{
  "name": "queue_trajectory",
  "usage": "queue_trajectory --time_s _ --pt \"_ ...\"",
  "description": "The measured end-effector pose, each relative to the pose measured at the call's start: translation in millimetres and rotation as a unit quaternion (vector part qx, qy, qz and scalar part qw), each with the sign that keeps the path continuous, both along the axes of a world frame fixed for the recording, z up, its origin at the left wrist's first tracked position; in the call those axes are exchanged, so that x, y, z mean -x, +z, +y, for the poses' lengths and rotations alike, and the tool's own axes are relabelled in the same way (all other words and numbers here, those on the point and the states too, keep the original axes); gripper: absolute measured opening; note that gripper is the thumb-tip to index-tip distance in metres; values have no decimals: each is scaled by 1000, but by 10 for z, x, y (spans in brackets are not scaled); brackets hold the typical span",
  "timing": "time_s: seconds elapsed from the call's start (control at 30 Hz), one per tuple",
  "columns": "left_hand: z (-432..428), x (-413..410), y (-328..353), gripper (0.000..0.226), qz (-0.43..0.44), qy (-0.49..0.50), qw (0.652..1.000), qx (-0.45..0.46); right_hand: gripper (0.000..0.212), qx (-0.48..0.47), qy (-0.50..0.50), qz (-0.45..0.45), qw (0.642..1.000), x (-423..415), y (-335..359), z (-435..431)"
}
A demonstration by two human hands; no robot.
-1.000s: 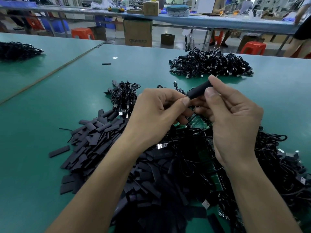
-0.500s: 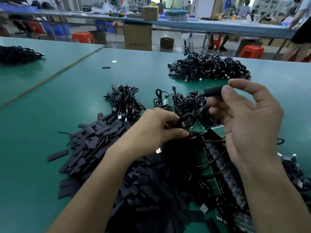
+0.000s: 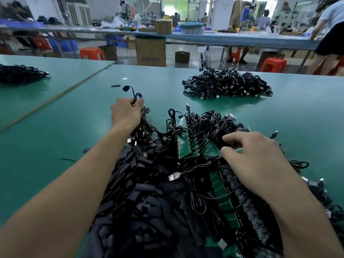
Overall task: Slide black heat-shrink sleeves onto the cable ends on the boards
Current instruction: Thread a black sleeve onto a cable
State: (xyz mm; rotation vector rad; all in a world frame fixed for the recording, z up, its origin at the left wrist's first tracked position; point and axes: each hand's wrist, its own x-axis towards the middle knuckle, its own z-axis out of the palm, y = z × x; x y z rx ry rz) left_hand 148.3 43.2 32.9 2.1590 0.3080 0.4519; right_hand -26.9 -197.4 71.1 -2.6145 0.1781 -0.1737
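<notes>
On the green table (image 3: 55, 138), my left hand (image 3: 126, 113) is gripping a black cable (image 3: 126, 88) at the tangle's far left, loose sleeves (image 3: 149, 194) are lying heaped between my arms, and my right hand (image 3: 256, 161) is resting bent-fingered on the boards (image 3: 186, 146), though I cannot tell whether it is pinching anything.

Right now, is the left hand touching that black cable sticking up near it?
Touching. The head view shows the left hand gripping the black cable, whose loop rises from its grip.

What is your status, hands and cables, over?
Left hand grips thin black cable. Right hand on green circuit boards, grip unclear. Tangled cables cover boards.
</notes>
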Motion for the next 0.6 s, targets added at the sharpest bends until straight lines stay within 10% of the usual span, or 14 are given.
queue_trajectory --time_s 0.33,0.6 --pt "-166 277 -76 25 -95 15 995 -35 48 -21 13 26 999 46 85 -49" --pt "-715 1292 175 6 1 -461 885 67 29 -75 19 -58 995 -2 41 -47"
